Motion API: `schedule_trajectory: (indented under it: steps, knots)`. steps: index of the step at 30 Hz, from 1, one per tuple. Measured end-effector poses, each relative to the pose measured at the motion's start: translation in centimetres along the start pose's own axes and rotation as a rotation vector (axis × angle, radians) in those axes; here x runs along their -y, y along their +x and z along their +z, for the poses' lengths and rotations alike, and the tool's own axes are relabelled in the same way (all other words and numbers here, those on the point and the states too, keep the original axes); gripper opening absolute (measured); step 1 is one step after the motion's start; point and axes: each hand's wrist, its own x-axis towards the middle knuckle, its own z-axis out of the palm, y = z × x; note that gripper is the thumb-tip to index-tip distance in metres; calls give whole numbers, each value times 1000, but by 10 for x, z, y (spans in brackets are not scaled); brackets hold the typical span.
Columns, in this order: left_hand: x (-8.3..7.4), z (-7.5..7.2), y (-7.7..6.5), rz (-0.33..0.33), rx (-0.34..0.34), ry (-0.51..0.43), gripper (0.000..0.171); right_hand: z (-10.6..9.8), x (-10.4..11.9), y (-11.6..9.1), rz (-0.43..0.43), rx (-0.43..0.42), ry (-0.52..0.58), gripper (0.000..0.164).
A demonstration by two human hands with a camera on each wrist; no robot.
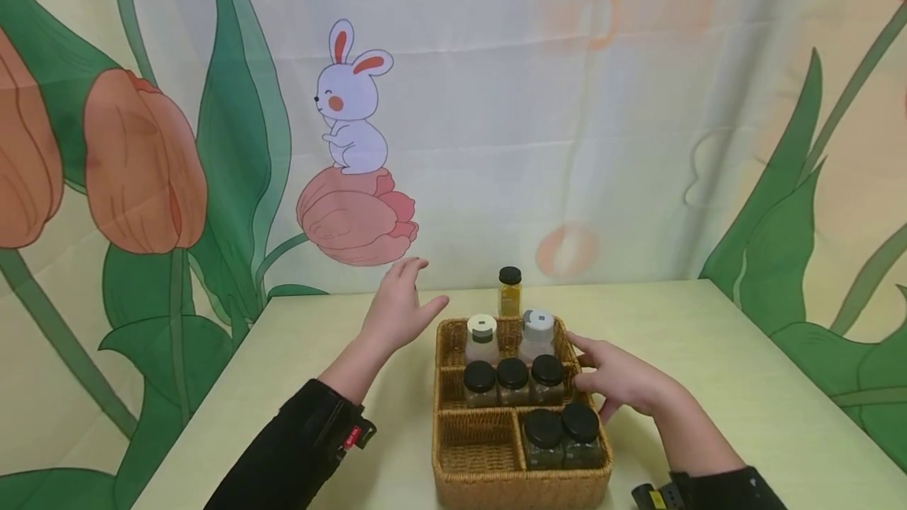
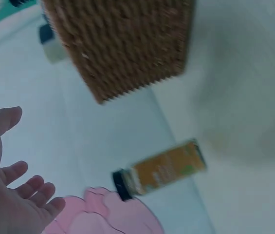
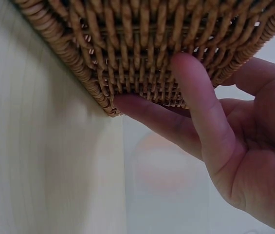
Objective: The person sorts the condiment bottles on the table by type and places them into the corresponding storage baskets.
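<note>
A brown wicker basket with compartments stands in front of me. Two pale-capped bottles, one of them a white-capped bottle, stand in its back section. Several black-lidded jars fill the middle and front-right sections, while the front-left section holds nothing. My right hand rests its fingertips against the basket's right wall, as the right wrist view shows up close. To the basket's left, my left hand hangs above the table, fingers spread and holding nothing. Near it in the left wrist view is a dark-capped bottle with an orange label, mostly hidden in the head view.
A small black-capped jar of yellow contents stands just behind the basket. The pale table ends at a printed curtain with tulips and a rabbit.
</note>
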Motion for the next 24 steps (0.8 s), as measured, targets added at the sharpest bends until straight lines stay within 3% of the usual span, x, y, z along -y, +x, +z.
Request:
schedule_trajectory:
  steps: [13,24]
  knots:
    - [59,28,7,-72,50,175,77,1,-2,1,10,4,-2,87]
    - [72,33,14,-118,115,215,82,0,0,0,0,5,1,86]
